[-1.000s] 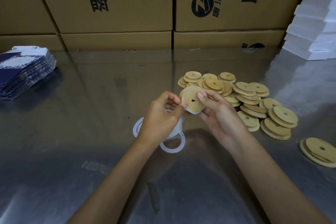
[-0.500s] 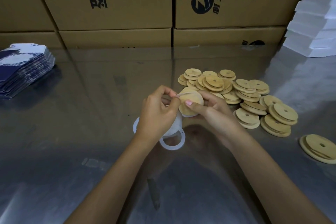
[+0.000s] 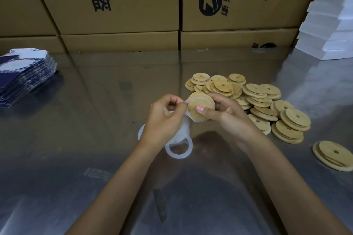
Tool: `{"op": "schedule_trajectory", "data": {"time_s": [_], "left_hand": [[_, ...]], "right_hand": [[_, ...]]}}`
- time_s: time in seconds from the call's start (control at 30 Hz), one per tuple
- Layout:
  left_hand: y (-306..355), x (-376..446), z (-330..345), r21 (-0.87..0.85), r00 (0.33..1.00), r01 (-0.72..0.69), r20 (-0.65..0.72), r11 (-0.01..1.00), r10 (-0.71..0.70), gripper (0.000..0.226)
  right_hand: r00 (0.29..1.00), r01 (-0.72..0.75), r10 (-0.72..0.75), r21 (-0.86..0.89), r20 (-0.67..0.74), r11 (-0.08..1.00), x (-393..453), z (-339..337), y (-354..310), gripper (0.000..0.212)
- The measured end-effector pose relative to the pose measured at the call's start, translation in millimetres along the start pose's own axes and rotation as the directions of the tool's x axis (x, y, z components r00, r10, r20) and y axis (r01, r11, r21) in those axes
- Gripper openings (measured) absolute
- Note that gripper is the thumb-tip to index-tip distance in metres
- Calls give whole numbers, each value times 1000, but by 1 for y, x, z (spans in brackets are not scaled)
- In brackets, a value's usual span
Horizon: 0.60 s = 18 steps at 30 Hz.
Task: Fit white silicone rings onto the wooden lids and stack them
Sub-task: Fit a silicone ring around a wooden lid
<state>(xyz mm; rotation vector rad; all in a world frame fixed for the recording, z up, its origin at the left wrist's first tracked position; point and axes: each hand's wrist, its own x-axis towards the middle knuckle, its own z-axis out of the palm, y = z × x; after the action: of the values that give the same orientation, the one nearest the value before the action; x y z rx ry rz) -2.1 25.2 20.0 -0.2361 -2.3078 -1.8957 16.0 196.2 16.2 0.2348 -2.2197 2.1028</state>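
Only the head view to go on here. The right hand (image 3: pixel 227 114) grips one wooden lid (image 3: pixel 199 108) tilted up over the metal table (image 3: pixel 95 120), thumb pressed on its face, while the left hand (image 3: pixel 164 118) pinches the white silicone ring (image 3: pixel 186 101) and pulls it over the lid's rim. It looks partly on to me, not seated all round. Loads left to do: a big loose pile of lids (image 3: pixel 257 101) sits just right of the hands, none of them showing a ring that I can see, plus a couple of lids (image 3: pixel 333 155) on their own at the right edge. Spare rings (image 3: pixel 178 149) lie under the left hand, mostly hidden by it, so no idea how many. Can't spot a finished stack anywhere either.
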Motion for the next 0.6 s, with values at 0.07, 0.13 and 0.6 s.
{"op": "schedule_trajectory", "data": {"time_s": [0.07,0.13,0.6], "left_hand": [[0,-1,1,22,998,-57,23,998,56,7],[0,-1,1,23,995,-93,44,995,92,7],[-7,-5,4,312,963,-253,-6,916,268,8]], "right_hand": [[1000,-30,31,70,-1,997,-1,-1,0,23],[998,-56,57,125,-5,991,-2,-1,1,26],[976,-179,203,242,-75,954,1,5,4,25]]}}
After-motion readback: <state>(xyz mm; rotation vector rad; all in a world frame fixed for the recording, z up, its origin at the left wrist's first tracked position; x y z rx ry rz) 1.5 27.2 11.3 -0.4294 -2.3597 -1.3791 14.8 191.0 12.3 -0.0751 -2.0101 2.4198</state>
